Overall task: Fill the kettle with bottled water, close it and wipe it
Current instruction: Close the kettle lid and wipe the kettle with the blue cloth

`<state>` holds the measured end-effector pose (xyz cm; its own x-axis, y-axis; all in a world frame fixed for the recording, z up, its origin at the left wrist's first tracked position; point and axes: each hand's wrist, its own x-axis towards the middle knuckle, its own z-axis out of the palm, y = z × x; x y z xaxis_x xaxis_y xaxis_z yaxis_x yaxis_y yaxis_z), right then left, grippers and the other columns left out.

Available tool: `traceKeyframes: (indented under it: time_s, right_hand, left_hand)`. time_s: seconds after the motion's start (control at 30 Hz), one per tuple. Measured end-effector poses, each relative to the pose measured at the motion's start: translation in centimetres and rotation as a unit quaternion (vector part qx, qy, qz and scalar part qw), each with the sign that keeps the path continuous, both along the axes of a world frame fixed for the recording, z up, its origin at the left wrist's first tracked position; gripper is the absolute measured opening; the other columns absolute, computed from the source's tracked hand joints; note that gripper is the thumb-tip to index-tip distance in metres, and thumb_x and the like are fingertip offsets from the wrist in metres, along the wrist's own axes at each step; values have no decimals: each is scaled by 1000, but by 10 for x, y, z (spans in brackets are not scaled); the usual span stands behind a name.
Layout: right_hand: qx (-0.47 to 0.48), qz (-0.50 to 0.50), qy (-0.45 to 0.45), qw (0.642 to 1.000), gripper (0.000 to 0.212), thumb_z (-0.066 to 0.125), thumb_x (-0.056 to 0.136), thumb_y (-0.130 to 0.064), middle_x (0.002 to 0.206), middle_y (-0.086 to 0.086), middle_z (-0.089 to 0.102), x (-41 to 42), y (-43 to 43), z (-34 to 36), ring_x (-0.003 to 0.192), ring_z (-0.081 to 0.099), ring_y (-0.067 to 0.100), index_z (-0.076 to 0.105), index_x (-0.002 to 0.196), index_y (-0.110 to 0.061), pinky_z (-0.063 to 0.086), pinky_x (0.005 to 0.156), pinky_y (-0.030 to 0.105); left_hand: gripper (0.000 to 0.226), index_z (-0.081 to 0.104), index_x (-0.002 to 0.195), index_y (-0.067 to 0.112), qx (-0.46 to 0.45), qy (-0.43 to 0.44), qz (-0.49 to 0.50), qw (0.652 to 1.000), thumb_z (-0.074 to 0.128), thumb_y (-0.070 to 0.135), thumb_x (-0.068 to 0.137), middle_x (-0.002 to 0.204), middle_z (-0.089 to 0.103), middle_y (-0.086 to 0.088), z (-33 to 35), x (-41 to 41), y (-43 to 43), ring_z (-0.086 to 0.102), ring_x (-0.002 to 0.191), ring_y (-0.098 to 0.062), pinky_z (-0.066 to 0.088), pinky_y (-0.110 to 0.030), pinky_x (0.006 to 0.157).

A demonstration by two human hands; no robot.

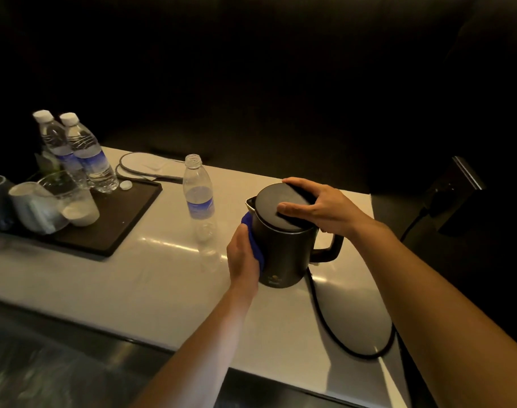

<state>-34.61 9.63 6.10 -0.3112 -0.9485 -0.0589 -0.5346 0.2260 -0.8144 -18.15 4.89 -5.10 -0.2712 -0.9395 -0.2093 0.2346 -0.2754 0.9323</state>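
Observation:
A black electric kettle [283,248] stands on the white counter [133,278] with its lid down. My right hand [319,206] rests on the lid, fingers spread over its top and edge. My left hand [242,254] presses a blue cloth [253,240] against the kettle's left side. An uncapped, nearly empty water bottle [200,201] stands just left of the kettle. Its white cap [125,185] lies on the dark tray.
A dark tray [119,225] at the left holds two capped full bottles [75,151], glasses and cups [45,204]. The kettle's black cord [354,348] loops across the counter's right part toward a dark box [457,192]. Two flat oval pads [145,166] lie behind the tray.

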Motion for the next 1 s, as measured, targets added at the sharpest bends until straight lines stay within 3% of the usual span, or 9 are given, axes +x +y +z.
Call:
traceKeyframes:
  time_s: [0.2,0.3,0.4,0.5,0.67,0.77,0.87,0.93,1.0]
  right_hand:
    - [-7,-23,23,999,77,70,76,-69,126,-10,50,2,5,-2,109,53,19,47,145,-45,43,62,20]
    - [-7,-32,26,999,75,69,78,-69,126,-9,50,3,7,-1,107,53,20,47,145,-45,41,60,20]
    - [-1,-33,30,999,75,68,79,-69,127,-7,50,5,10,0,103,54,20,46,146,-45,41,59,20]
    - [7,-39,40,998,73,66,77,-72,125,-7,51,7,10,1,90,54,13,46,144,-49,43,55,21]
    - [17,-49,50,997,78,62,67,-81,127,-5,51,12,10,2,93,57,18,46,139,-55,50,55,28]
    - [22,-61,57,996,77,61,67,-81,126,-5,51,14,11,2,94,58,20,46,138,-56,53,57,31]
    - [21,-78,70,994,76,61,68,-81,129,-7,51,17,11,3,102,58,22,47,139,-55,59,65,37]
    - [18,-98,74,992,78,60,70,-79,133,-6,51,20,13,2,113,55,25,48,142,-51,59,77,40]
    - [8,-124,77,989,77,58,72,-80,142,-4,54,22,16,-1,125,53,27,50,142,-50,57,93,49]
  left_hand:
    - [39,68,114,19,-26,-71,134,988,36,39,103,99,71,5,6,-1,46,65,92,-10,48,-18,72]
    - [37,68,114,16,-19,-118,80,990,40,37,102,98,72,-2,6,19,41,66,90,-19,52,-29,72]
    - [37,69,98,6,39,-71,5,997,47,35,98,71,67,-10,14,64,23,62,64,-25,46,-35,55]
    - [38,65,91,5,-96,-178,-16,979,43,34,103,65,63,-9,22,115,8,58,57,-17,45,-29,54]
    - [31,55,83,21,-372,-444,10,815,35,33,104,78,64,3,10,193,-42,61,74,-15,53,-34,71]
    - [30,55,96,33,-409,-579,-82,701,26,38,103,105,69,3,-14,222,-82,63,103,-22,48,-42,94]
    - [54,27,152,39,-324,-656,-222,644,15,50,101,164,25,5,-37,235,-100,20,152,-28,14,-50,120]
    - [64,-2,157,39,-322,-657,-254,632,12,57,97,168,0,9,-45,238,-105,-2,155,-26,1,-52,121]
    - [67,-8,156,40,-333,-647,-259,635,13,60,95,168,-6,10,-46,239,-109,-7,154,-25,-1,-53,121]
